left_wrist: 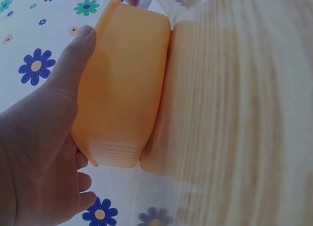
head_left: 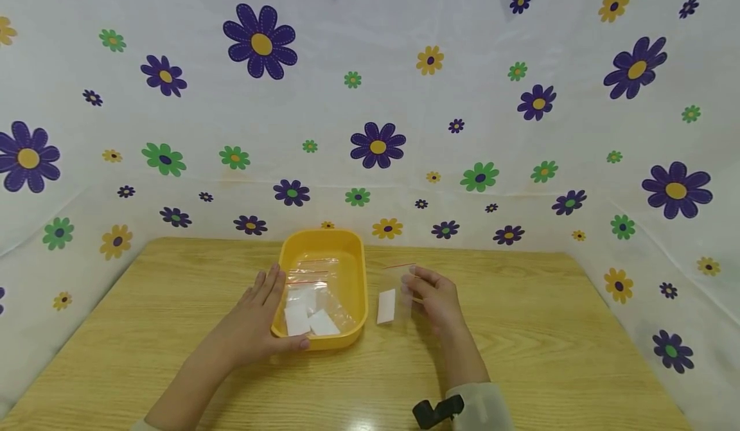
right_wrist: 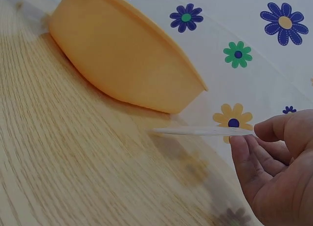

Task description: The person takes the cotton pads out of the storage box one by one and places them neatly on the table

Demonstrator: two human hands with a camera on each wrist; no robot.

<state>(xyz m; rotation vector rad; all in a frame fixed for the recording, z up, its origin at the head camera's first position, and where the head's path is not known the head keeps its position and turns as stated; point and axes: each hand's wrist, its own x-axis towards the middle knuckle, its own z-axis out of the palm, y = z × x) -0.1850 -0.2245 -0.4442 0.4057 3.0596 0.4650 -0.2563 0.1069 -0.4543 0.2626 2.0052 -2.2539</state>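
A yellow plastic tray (head_left: 363, 270) stands on the table with several clear zip bags (head_left: 338, 309) and white cards (head_left: 324, 322) in it. My left hand (head_left: 248, 325) rests against its near left corner, fingers straight along the left side and thumb at the front rim. In the left wrist view that thumb (left_wrist: 73, 64) lies along the tray wall (left_wrist: 124, 84). To the right of the tray, my right hand (head_left: 437, 299) pinches the edge of a clear zip bag (head_left: 403, 315) with a white card (head_left: 386, 306) inside. The right wrist view shows this bag (right_wrist: 195, 131) edge-on, above the table.
The wood-grain table (head_left: 549, 341) reaches back to a white flowered cloth (head_left: 324, 110), which also hangs at both sides. A black device (head_left: 437, 412) sits by the right sleeve (head_left: 478, 408).
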